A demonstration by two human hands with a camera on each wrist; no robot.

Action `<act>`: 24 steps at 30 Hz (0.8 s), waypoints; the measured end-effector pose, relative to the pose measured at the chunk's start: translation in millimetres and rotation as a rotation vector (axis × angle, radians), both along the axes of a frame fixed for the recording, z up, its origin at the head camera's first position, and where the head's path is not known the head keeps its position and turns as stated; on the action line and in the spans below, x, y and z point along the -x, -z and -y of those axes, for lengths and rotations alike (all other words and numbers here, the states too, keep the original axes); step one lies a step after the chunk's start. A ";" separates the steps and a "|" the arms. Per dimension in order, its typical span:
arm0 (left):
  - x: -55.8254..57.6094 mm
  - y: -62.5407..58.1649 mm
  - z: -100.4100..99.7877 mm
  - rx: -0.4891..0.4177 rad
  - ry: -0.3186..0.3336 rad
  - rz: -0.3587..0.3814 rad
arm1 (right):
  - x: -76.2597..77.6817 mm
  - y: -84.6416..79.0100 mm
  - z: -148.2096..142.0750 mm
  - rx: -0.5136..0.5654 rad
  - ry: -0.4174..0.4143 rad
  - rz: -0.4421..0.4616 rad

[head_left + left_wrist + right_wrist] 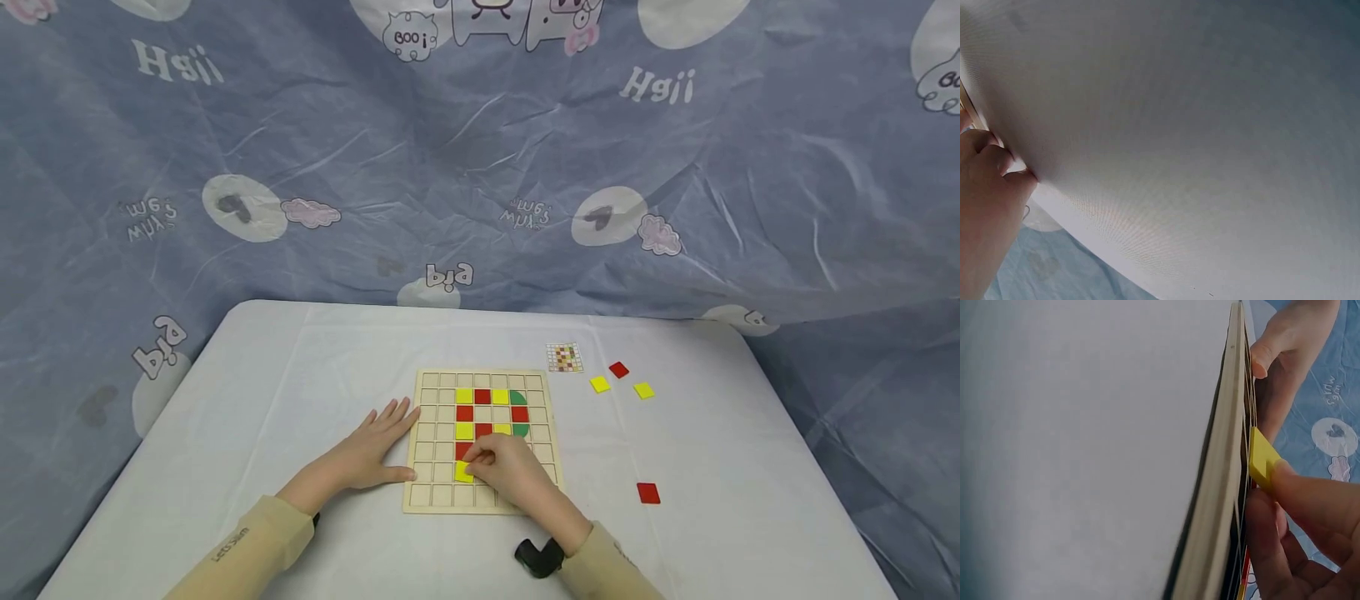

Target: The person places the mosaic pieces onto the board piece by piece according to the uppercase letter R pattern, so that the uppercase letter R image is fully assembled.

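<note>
Head view shows the right hand [512,468] pinching a yellow tile [462,473] at the wooden grid board [432,496], just on the near side of a red tile [462,451]. Fingers spread, the left hand [367,451] touches the board's left edge on the white-covered bench [750,450].

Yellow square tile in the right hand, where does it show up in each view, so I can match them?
Head: the yellow square tile is below centre, slightly left, in the right hand.
Left wrist: not in this picture.
Right wrist: the yellow square tile is right of centre.
Shared landmark: the left hand, at the left edge in left wrist, upper right in right wrist.
</note>
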State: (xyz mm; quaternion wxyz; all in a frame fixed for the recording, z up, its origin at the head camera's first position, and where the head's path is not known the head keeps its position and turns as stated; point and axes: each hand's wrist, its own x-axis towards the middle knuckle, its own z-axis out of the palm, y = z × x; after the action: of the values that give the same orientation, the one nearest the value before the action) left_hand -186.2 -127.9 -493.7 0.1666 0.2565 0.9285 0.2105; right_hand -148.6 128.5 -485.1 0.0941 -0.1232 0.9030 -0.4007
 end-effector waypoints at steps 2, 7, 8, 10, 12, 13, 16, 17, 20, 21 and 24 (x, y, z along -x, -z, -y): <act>0.3 0.4 -0.3 0.002 0.000 -0.002 | 0.5 -1.1 0.0 -0.021 -0.001 0.001; 0.6 1.5 -0.5 0.012 -0.005 -0.004 | 1.0 -0.8 2.6 -0.064 -0.014 -0.044; 0.5 1.5 -0.6 0.012 -0.006 -0.003 | 0.6 -0.6 3.3 -0.074 -0.014 -0.056; -0.1 1.3 -0.8 0.009 -0.008 -0.002 | 0.0 -0.2 4.7 -0.088 -0.010 -0.078; -0.5 1.3 -0.9 0.003 -0.010 -0.001 | -0.9 0.0 5.2 -0.097 -0.004 -0.088; -0.6 1.5 -0.8 0.002 -0.010 -0.001 | -1.5 -0.6 5.0 -0.095 -0.002 -0.088; -1.1 2.5 -0.6 0.002 -0.009 -0.004 | -2.8 -4.1 0.9 -0.075 0.004 -0.086; -1.1 3.0 -0.5 0.003 -0.009 -0.005 | -3.1 -5.9 -2.1 -0.066 0.009 -0.087; -1.2 3.9 -0.1 0.004 -0.005 -0.011 | -3.5 -12.8 -15.6 -0.036 0.039 -0.088; -1.2 3.9 0.0 0.001 -0.004 -0.013 | -3.7 -15.7 -21.4 -0.022 0.058 -0.082; -1.0 3.6 0.2 -0.003 -0.002 -0.015 | -4.9 -22.8 -43.2 0.012 0.128 -0.046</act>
State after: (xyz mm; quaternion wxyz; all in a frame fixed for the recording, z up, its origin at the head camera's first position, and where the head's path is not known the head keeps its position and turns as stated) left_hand -185.1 -128.1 -497.3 0.1592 0.2575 0.9296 0.2101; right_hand -143.6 171.7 -462.2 0.0468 -0.0748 0.9085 -0.4085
